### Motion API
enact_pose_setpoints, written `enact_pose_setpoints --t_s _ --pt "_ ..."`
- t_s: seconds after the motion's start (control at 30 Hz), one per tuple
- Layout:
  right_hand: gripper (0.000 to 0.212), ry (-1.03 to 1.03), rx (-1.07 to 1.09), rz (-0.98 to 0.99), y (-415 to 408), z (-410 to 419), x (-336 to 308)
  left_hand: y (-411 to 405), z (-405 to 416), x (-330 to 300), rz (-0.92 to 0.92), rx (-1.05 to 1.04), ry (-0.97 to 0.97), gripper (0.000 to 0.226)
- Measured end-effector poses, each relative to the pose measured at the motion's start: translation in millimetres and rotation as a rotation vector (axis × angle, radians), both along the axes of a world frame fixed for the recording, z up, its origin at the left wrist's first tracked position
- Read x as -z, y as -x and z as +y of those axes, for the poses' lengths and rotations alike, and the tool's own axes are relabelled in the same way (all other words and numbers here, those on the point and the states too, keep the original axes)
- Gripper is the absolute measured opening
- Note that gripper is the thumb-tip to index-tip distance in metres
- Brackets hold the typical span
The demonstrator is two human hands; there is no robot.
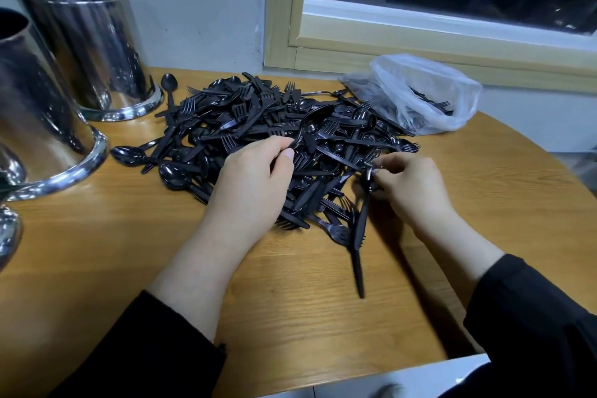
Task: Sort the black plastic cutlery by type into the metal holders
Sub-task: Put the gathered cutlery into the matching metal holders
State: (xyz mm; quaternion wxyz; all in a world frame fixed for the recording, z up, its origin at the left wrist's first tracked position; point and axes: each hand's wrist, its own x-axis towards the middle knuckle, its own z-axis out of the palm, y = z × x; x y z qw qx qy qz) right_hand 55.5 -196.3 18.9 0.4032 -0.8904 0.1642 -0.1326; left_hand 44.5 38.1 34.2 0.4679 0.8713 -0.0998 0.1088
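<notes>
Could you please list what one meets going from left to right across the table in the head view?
Nearer metal holder → farther metal holder → lone spoon → left hand gripping a spoon over the cutlery pile → right hand pinching a cutlery piece → plastic bag.

From my remote feed: glossy black cutlery (274, 129) heaped on a honey-brown, wood-grained counter (290, 300); two mirror-silver metal holders (87, 42); a clear, milky plastic bag (429, 90); black sleeves (533, 317); pale yellow window frame (371, 52) against a white wall (193, 3).
</notes>
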Motion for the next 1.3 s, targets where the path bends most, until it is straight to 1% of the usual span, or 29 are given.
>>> enact_pose_setpoints --t_s 0.03,0.13,0.23,0.33,0.4,0.47,0.6,0.67,0.7,0.73,0.77,0.83,0.9,1.03,1.07,1.13,1.23,1.3 --pt "0.012 -0.027 0.019 -0.039 2 -2 -3 0 0 -1 0.001 -0.001 0.000 0.034" --pt "0.014 -0.016 0.061 -0.207 6 -5 -17 2 -1 -2 0.004 0.008 0.030 0.033" --pt "0.011 -0.164 0.044 -0.357 9 1 -37 3 -1 -3 0.009 0.024 0.072 0.031" --pt "0.009 -0.250 -0.048 -0.402 12 18 -51 3 -2 -3 0.022 0.058 0.084 0.028" --pt "0.012 -0.245 -0.105 -0.423 14 32 -55 3 -2 -2 0.048 0.088 0.104 0.028" --pt "0.012 -0.225 -0.118 -0.438 14 45 -56 3 -2 -1 0.068 0.127 0.101 0.030" --pt "0.008 -0.294 -0.094 -0.464 10 60 -51 3 1 -1 0.074 0.168 0.063 0.032" --pt "0.005 -0.271 -0.110 -0.432 8 59 -45 5 2 -3 0.058 0.151 0.048 0.032" --pt "0.007 -0.238 -0.124 -0.401 7 57 -42 5 2 -4 0.041 0.130 0.050 0.030" --pt "0.012 -0.169 -0.141 -0.347 7 55 -38 4 3 -4 0.023 0.101 0.054 0.028" --pt "0.020 -0.058 -0.163 -0.267 8 52 -34 2 4 -4 0.012 0.072 0.062 0.025" --pt "0.037 0.194 -0.207 -0.050 12 50 -25 -1 5 -4 0.014 0.039 0.070 0.022" --pt "0.048 0.356 -0.222 0.114 17 55 -19 -2 5 -2 0.024 0.028 0.065 0.018" --pt "0.065 0.534 -0.161 0.222 16 70 -19 -2 3 -1 0.035 0.030 0.060 0.014" --pt "0.065 0.591 -0.161 0.252 15 73 -20 -2 2 -2 0.046 0.030 0.055 0.014" --pt "0.057 0.646 -0.157 0.284 15 77 -24 -2 2 -2 0.059 0.030 0.043 0.017" --pt "0.042 0.618 -0.155 0.304 13 74 -26 0 2 -2 0.053 0.042 0.018 0.022" --pt "0.039 0.569 -0.163 0.299 13 70 -27 1 2 -3 0.050 0.053 0.005 0.024"
